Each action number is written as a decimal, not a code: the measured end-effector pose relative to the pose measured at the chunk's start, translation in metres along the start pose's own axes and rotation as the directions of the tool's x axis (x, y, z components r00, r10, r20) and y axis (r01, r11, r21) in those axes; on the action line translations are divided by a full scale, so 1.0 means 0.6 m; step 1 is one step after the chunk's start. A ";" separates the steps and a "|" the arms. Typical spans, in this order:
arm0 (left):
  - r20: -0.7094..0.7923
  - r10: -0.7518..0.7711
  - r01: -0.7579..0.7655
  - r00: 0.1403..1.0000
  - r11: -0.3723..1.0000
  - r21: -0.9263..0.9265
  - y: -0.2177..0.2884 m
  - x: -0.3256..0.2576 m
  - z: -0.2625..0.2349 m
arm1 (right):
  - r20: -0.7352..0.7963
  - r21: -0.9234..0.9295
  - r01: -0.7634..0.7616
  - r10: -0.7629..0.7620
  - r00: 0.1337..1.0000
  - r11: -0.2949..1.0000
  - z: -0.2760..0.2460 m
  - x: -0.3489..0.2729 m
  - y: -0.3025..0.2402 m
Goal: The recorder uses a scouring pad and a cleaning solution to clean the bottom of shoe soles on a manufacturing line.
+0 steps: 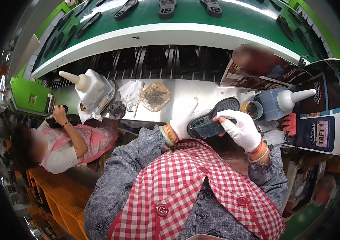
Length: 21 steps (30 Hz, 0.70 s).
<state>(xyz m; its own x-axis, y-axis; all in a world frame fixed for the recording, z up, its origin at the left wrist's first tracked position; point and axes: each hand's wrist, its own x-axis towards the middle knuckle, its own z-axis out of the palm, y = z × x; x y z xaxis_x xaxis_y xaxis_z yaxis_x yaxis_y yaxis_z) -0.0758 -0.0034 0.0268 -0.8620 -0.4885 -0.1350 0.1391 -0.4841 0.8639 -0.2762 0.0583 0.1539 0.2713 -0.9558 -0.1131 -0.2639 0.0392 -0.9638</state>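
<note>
Evidently a dark shoe sole (pixel 212 119) is being gripped at frame centre by both closed gloved hands, left hand (pixel 185 122) and right hand (pixel 242 129), likely being inspected; turning it demands steady hold

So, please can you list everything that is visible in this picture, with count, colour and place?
shoe sole: one, black and grey-blue, held in both hands
squeeze bottles: two, white with cone nozzles, one at the left and one at the right of the metal shelf
round tub: one, brownish rim, beside the right bottle
crumpled bag: one, clear white, on the shelf
round pad: one, tan with dark stain, on the shelf
soles on the green conveyor: several, black, top
co-worker: one, pink apron, left
left hand: white glove, under the sole
right hand: white glove, on the sole's right side
</note>
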 end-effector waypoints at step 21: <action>0.000 -0.393 0.362 0.920 0.847 -0.389 0.036 -0.019 -0.018 | 0.320 -0.058 -0.130 0.142 0.937 0.990 0.009 0.070 -0.031</action>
<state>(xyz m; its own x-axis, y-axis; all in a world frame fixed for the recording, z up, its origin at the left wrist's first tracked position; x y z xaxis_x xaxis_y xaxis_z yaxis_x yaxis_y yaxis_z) -0.0577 -0.0159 0.0420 -0.8475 -0.2592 -0.4633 -0.0041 -0.8695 0.4940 -0.2549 0.0188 0.1660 0.5129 -0.7964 -0.3204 -0.3505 0.1465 -0.9250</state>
